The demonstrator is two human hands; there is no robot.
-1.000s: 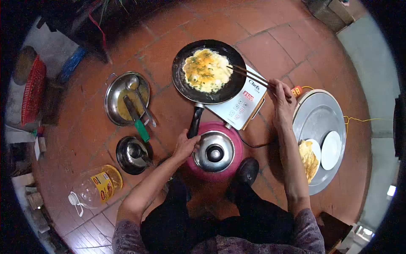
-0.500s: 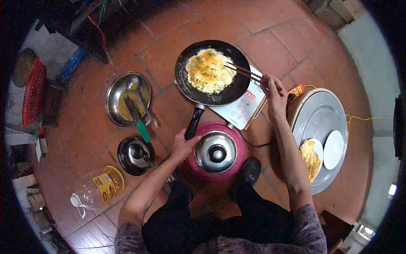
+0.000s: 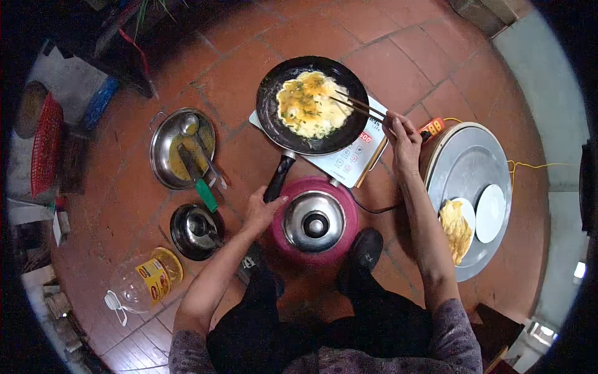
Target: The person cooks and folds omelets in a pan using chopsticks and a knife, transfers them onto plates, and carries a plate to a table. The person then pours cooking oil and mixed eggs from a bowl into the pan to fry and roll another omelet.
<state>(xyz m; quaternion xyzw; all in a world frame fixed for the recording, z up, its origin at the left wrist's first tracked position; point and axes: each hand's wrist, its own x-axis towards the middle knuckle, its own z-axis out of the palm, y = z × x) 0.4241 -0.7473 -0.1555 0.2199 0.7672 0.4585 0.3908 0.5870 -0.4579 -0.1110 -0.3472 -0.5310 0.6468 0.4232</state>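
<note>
the omelette [image 3: 313, 105] lies beyond both hands, left [image 3: 261, 210] gripping handle [image 3: 280, 177], right [image 3: 404, 138] pinching chopsticks [image 3: 363, 108].

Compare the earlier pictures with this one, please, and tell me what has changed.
The frying pan has shifted slightly right on the induction cooktop, uncovering its left corner, while its handle and the left hand swung slightly left. The right hand moved left, the chopsticks reaching further over the omelette. Nothing was newly grasped or released; the tray and bottle stayed put.
</note>
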